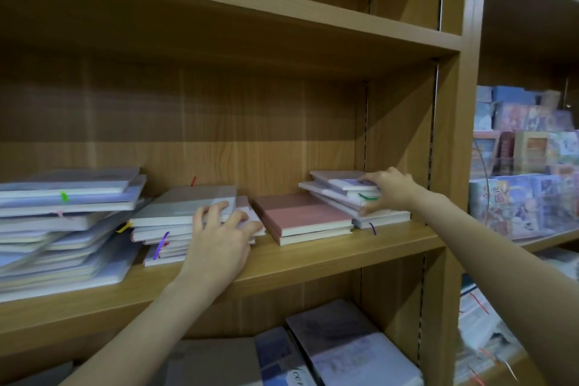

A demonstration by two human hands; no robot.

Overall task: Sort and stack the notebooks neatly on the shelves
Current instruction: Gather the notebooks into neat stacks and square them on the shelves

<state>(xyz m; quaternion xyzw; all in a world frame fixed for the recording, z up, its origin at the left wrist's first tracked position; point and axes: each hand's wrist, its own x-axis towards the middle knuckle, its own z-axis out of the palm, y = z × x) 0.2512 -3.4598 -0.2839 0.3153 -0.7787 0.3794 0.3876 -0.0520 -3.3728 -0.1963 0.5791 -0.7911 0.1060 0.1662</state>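
Wood-grain brown is filling most of the frame: a shelf unit whose middle shelf (313, 257) is running across the centre and carrying four heaps of notebooks. At the far left a tall, untidy pile (62, 226) in pale blue and grey covers is leaning and fanning out, with a green ribbon marker sticking from it. Just right of it, a grey-topped stack (185, 207) is sitting askew, yellow and purple ribbons hanging from its edges. The left hand (219, 238), at lower centre, is lying over that stack's right end with fingers spread and curling onto the upper covers. In the middle, two pink notebooks (300, 216) are lying flat, one on the other. Right of centre, the right hand (388, 189) is gripping a small slanted stack (341, 191), fingers on top and thumb underneath. At the bottom, more notebooks (351, 351) are lying on the lower shelf, and blurred colourful packages (526, 197) are crowding the neighbouring unit at the right edge.
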